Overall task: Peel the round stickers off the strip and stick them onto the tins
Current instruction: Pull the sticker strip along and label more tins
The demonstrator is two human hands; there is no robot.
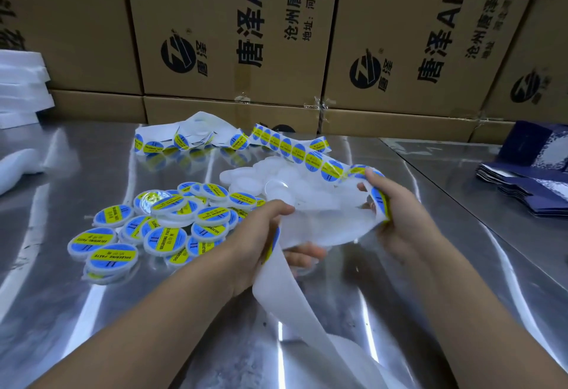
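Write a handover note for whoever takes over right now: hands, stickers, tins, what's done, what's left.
Left hand grips the sticker strip near its peeled end; right hand pinches it further along, by a sticker.
Done: labelled tins heaped on the left of the table.
Left: bare tins piled behind the hands; many stickers still on the strip.
Spent backing trails toward the person.

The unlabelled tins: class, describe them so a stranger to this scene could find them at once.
Find the wall of cardboard boxes behind the steel table. Mid-table, before them, lies a heap of plain white tins. Unlike the labelled tins to its left, they carry no blue-and-yellow sticker.
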